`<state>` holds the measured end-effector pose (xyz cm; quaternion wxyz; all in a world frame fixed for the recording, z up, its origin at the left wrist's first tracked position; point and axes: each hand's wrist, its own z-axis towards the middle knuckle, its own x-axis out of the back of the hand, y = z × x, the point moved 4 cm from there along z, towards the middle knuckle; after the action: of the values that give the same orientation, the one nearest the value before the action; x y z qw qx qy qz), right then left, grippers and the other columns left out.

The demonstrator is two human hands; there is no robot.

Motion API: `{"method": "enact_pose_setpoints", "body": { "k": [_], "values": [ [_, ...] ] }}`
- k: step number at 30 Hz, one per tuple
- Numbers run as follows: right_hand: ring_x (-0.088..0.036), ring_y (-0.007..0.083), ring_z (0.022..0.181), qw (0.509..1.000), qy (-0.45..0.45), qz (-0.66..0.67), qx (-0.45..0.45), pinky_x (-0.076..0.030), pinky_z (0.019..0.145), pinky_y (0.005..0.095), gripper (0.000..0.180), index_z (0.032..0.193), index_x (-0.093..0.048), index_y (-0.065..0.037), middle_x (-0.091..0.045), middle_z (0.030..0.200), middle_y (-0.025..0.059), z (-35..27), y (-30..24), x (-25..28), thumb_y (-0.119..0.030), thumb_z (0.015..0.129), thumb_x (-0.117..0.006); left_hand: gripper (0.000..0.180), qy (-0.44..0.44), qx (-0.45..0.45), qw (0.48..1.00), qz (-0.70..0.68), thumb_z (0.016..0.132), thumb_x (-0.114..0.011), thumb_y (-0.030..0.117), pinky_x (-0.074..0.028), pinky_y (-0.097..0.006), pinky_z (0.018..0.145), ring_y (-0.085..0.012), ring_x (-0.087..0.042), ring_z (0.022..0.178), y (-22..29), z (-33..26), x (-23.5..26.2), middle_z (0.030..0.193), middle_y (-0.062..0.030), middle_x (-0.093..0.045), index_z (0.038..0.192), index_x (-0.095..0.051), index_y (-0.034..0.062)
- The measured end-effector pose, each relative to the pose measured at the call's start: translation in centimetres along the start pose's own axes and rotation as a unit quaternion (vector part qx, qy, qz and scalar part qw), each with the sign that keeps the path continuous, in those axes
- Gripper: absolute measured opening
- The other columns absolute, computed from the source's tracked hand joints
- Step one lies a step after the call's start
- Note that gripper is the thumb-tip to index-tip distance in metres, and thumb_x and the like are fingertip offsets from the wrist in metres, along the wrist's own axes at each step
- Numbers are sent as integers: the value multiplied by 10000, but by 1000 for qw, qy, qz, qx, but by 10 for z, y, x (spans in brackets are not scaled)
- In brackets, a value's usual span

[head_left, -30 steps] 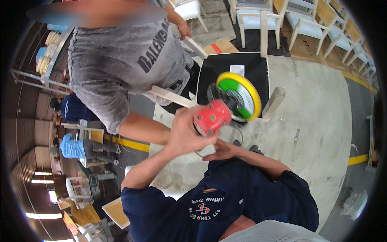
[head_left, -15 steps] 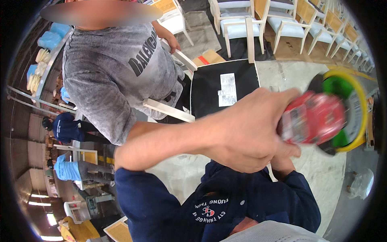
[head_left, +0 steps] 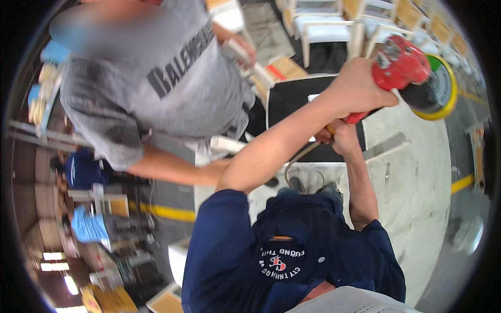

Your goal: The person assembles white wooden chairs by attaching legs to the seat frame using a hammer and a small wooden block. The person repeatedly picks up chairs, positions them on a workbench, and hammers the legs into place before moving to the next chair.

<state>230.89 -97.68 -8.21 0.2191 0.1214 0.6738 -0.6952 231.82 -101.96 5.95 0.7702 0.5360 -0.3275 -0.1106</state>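
My left hand [head_left: 360,86] is closed around the red body of a power sander [head_left: 401,63], held up at the far right. The sander's round yellow-rimmed disc [head_left: 443,86] faces away from my hand. Below it, my right hand [head_left: 343,136] is closed around the hose [head_left: 295,163] near a yellow fitting at the sander's handle. The hose loops down behind my arms. Under my forearms lies a chair [head_left: 284,107] with its black underside up and pale wooden legs; my left arm partly hides its white label.
A co-worker in a grey shirt [head_left: 156,104] stands at the left, one hand [head_left: 245,49] at a chair leg, the other arm [head_left: 177,172] reaching behind mine. Rows of pale chairs [head_left: 321,31] stand at the back. More people [head_left: 88,221] are farther left.
The sander has moved up and away from me in my left hand. My right hand has come into view at the hose. The co-worker's arm now reaches toward the chair.
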Motion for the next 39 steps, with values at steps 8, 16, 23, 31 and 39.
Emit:
{"method": "enact_pose_setpoints", "body": {
  "k": [8,16,23,31,39],
  "values": [
    [-538,190,1128,930,-344,-126,-4,-417,958,316,687,1371,-390,5,-554,1233,148,7,70,13,-338,836,-651,317,203,19,952,226,595,-717,163,-524,-419,628,-381,-653,685,-33,-66,7,641,-193,-621,793,-581,-44],
    [-499,261,1235,921,-309,-235,17,-377,1036,335,775,1352,-440,-2,-516,1319,164,39,194,-47,-269,714,-790,406,192,161,915,317,611,-721,84,-507,-444,584,-378,-644,688,-35,-201,36,751,-188,-622,948,-529,-34],
    [-549,279,1182,922,-193,-275,192,-409,1000,354,610,1355,-454,-59,-535,1313,172,84,225,-105,-219,821,-701,442,162,191,884,395,614,-777,116,-501,-402,609,-356,-636,694,-5,-324,134,755,-137,-633,1007,-580,65],
    [-648,262,929,901,-7,-336,275,-503,810,334,377,1173,-593,-102,-632,1108,102,34,170,-179,-163,822,-718,437,166,203,852,453,646,-699,56,-519,-388,654,-397,-652,778,-27,-403,285,782,-220,-645,1064,-590,-14],
    [-651,336,885,858,127,-494,51,-508,769,401,440,1036,-587,-78,-671,952,145,26,202,-198,-313,714,-773,328,111,128,909,382,696,-699,145,-512,-346,675,-335,-669,704,-63,-344,337,748,-191,-655,971,-624,-16]
  ]
}}
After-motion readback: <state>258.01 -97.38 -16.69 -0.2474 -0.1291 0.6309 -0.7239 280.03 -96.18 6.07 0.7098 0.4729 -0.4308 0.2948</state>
